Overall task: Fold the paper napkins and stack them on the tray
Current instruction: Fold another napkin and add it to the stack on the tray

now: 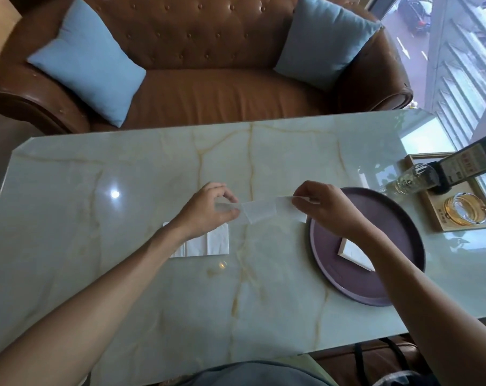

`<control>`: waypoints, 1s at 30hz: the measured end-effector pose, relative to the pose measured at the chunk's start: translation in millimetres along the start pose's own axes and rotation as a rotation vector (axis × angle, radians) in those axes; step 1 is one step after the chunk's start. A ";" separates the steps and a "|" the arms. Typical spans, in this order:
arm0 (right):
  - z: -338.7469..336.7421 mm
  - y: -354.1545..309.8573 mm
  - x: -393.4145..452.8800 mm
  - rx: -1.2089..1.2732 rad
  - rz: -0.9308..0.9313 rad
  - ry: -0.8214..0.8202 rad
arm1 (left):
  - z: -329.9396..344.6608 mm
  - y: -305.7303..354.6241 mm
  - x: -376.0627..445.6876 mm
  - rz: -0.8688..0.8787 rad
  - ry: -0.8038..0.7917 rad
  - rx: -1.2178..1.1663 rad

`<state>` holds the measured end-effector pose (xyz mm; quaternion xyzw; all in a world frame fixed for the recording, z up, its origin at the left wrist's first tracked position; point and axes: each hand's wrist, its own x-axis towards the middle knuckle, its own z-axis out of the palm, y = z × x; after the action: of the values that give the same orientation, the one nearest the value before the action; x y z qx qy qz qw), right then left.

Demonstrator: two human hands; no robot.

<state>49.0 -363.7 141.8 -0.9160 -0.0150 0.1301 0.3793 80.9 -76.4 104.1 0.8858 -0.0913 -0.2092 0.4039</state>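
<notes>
Daylight from the window (456, 65) at right, lamp glare on the table (115, 194), wide-angle bending at edges.

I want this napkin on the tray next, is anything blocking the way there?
Nothing visible does. The napkin, held between both hands, hangs just left of the tray, where only folded napkins lie.

Marble table (125, 274) with napkin pile (208, 243), round tray (403, 232), wooden box (431, 215).

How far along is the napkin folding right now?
Done: folded napkins already lie on the purple tray. In hand: the left hand and right hand pinch one napkin stretched between them above the table. Left: an unfolded pile waits on the table.
</notes>
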 end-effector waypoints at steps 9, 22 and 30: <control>-9.4 -24.2 8.1 -0.262 -0.006 -0.137 | 32.7 41.1 13.4 0.174 -0.153 0.089; 21.2 -45.5 24.2 -0.640 -0.253 -0.197 | 0.8 56.0 12.2 0.278 -0.145 0.478; 7.3 -40.6 25.0 -0.573 -0.156 -0.225 | -17.9 24.8 6.4 0.369 -0.039 0.448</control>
<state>74.1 -326.6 159.5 -0.9614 -0.1633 0.1917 0.1108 94.8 -82.6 131.3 0.9171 -0.3026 -0.1240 0.2278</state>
